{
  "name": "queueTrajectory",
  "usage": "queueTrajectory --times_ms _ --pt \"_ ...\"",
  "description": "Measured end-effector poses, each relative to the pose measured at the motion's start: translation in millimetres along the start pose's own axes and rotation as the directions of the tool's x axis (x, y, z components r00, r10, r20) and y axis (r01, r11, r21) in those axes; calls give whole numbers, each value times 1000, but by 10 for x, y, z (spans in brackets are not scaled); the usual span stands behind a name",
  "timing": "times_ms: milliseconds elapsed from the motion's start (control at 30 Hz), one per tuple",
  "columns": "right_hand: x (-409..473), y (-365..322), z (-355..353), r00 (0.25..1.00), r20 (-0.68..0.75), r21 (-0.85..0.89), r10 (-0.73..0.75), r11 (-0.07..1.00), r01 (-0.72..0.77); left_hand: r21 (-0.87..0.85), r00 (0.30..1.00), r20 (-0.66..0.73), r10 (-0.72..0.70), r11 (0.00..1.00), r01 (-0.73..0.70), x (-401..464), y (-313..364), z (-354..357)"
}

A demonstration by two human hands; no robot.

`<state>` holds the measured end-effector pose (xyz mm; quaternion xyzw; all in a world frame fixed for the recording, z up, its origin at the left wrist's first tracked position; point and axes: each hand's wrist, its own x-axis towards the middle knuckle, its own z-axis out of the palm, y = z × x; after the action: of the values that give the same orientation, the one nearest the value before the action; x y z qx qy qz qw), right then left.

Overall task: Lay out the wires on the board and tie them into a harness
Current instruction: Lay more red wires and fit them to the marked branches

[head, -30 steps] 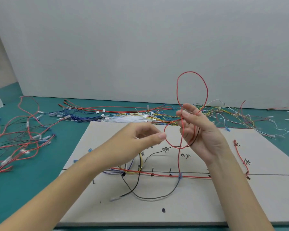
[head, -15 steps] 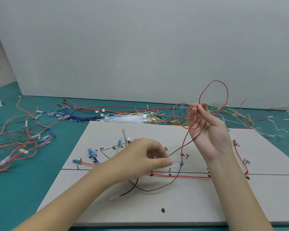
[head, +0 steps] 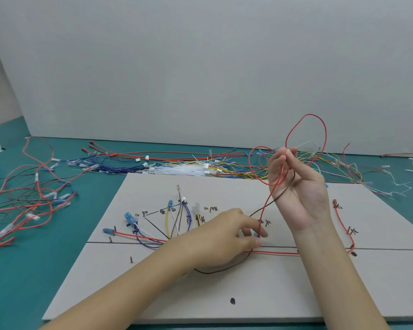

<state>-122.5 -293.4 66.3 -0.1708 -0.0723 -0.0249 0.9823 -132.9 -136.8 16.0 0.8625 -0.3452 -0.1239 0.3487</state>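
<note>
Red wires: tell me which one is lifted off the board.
The looped red wire pinched in the raised right hand. It curls in the air above the fingers, while the other red wires lie flat on the board or the table.

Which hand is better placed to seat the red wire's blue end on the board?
Left. The left hand already pinches the red wire low at the board; the right hand holds the loops up high.

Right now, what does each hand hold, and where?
Right hand holds looped red wire mid-length, with a dark wire. Left hand pinches its blue-tipped end.
</note>
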Motion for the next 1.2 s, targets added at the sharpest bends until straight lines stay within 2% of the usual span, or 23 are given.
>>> queueTrajectory --times_ms 133,300,433,533,667,767,900,1067,1133,1200 --pt "-4 -69 -16 1000 1 13 -28 1000 28 1 996 -91 7 1000 -7 -34 6 -46" --pt "-11 -241 -82 998 57 79 -22 997 18 6 937 -337 87 996 -90 -72 39 -330" --pt "-12 -261 -101 1000 -3 -136 -24 990 23 85 807 -556 201 979 -185 -115 102 -621" --pt "-16 -159 -63 1000 -4 -355 3 935 -4 150 702 -657 275 960 -235 -108 189 -816" --pt "-27 78 0 1000 6 -625 -16 781 16 47 661 -703 263 944 -326 -49 326 -947" --pt "-68 204 32 993 70 -710 90 704 -13 19 629 -731 266 929 -371 -8 408 -988" --pt "-122 272 42 944 223 -788 243 615 28 106 581 -739 342 910 -401 44 520 -944" --pt "-144 360 36 924 295 -866 243 476 151 296 488 -706 513 840 -455 71 588 -785" --pt "-127 358 37 938 286 -866 197 473 165 362 427 -705 566 805 -469 63 602 -767" --pt "-109 315 41 950 279 -831 139 530 166 419 366 -705 607 774 -475 40 622 -777"
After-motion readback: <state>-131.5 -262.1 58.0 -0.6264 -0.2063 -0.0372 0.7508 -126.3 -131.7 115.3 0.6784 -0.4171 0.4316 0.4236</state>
